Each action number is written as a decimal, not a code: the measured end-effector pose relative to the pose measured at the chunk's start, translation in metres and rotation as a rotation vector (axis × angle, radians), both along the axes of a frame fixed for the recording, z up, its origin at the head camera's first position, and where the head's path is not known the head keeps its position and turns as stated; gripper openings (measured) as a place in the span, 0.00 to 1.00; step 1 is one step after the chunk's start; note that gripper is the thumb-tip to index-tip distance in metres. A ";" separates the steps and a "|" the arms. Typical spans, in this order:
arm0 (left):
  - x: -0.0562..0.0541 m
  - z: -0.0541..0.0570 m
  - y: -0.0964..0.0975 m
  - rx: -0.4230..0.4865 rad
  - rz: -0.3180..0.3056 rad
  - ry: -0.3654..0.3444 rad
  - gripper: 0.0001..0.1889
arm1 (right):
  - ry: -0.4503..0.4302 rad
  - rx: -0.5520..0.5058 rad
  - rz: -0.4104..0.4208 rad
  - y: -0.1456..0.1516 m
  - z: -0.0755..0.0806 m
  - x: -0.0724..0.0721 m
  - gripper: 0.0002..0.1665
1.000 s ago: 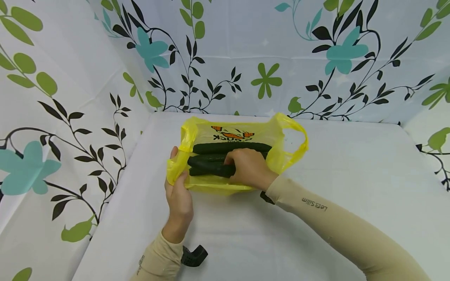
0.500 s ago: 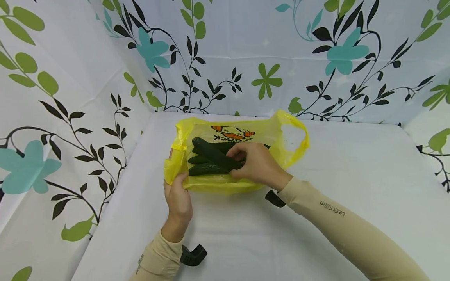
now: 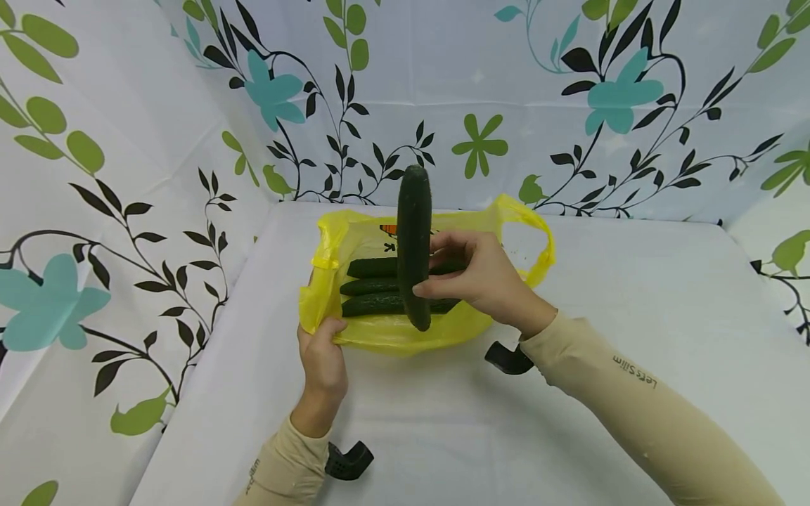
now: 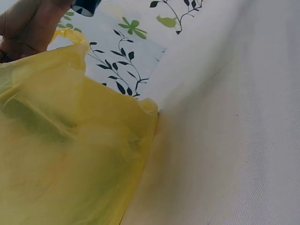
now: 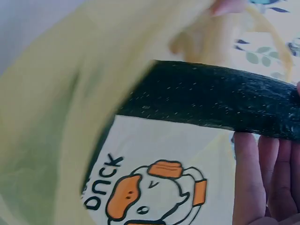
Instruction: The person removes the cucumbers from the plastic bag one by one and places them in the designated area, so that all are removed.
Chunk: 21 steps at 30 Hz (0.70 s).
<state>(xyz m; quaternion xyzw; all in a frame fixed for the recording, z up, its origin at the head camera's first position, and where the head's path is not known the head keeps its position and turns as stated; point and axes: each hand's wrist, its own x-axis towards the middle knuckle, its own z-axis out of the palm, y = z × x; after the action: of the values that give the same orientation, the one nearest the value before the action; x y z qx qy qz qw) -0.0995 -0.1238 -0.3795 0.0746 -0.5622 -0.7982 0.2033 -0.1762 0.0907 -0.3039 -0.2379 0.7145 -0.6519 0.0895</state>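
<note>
My right hand (image 3: 484,277) pinches a dark green cucumber (image 3: 414,246), held upright in front of the open yellow plastic bag (image 3: 418,337). In the right wrist view, fingers (image 5: 251,173) lie along one side of the cucumber (image 5: 197,93). Several more cucumbers (image 3: 373,303) lie side by side inside the bag, partly hidden behind the raised one. On the left, my left hand (image 3: 323,362) grips the bag's side edge, thumb in front and the other fingers mostly covered by the plastic. Yellow plastic (image 4: 75,154) fills much of the left wrist view.
A white-covered table (image 3: 620,302) bears the bag. Behind it hangs a white cloth (image 3: 405,77) printed with leaves and flowers. The bag's right handle loop (image 3: 544,246) stands up. Black wrist cameras (image 3: 350,461) sit under both forearms.
My right hand has lifted the cucumber out from among the others and turned it from lying to upright, drawing slightly right. The left hand stays at the bag's edge.
</note>
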 end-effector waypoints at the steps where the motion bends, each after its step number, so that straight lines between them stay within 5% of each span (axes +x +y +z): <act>1: 0.000 0.000 0.000 0.000 0.002 0.000 0.22 | -0.010 -0.026 0.005 0.002 0.003 0.001 0.24; 8: -0.001 -0.001 0.000 0.006 0.014 -0.014 0.22 | -0.113 -0.283 0.043 0.018 0.023 0.003 0.23; 21: -0.001 -0.002 0.000 -0.008 -0.002 0.013 0.18 | -0.216 -1.003 0.120 0.072 0.055 0.003 0.07</act>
<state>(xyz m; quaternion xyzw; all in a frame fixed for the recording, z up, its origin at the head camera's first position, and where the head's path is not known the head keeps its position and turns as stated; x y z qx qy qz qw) -0.1007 -0.1234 -0.3815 0.0680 -0.5642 -0.7965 0.2064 -0.1737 0.1631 -0.2491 -0.2234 0.2858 -0.9289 0.0749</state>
